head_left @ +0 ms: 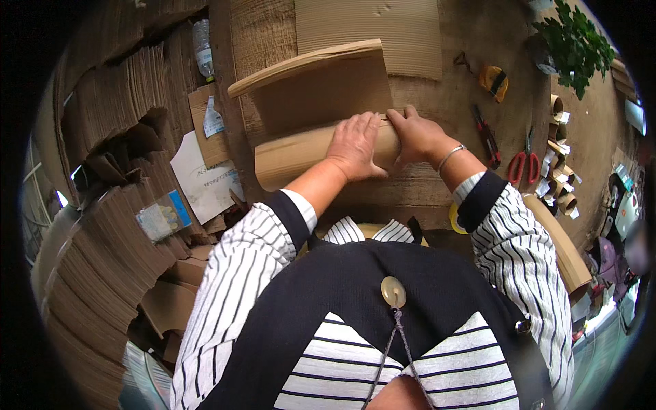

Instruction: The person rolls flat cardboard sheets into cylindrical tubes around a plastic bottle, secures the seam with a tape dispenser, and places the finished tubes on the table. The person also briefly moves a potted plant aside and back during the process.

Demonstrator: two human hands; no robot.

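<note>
A brown cardboard sheet (290, 158) lies across the wooden worktable, its near part bent into a rounded roll and its far edge curling up. My left hand (353, 145) wraps over the top of the roll, fingers together and thumb toward me. At the roll's right end, my right hand (417, 137) grips it with the thumb on top; its other fingers are partly hidden. The two hands are close together. Beyond the bent sheet lies a flat piece of corrugated cardboard (376, 31).
Right of my hands lie a yellow tape measure (493, 82), a box cutter (486, 137) and red-handled scissors (525, 166). A cardboard tube (562, 246) and several small rolls (566, 202) are farther right, below a green plant (574, 48). Tall cardboard stacks (102, 102) and a bottle (203, 49) stand left.
</note>
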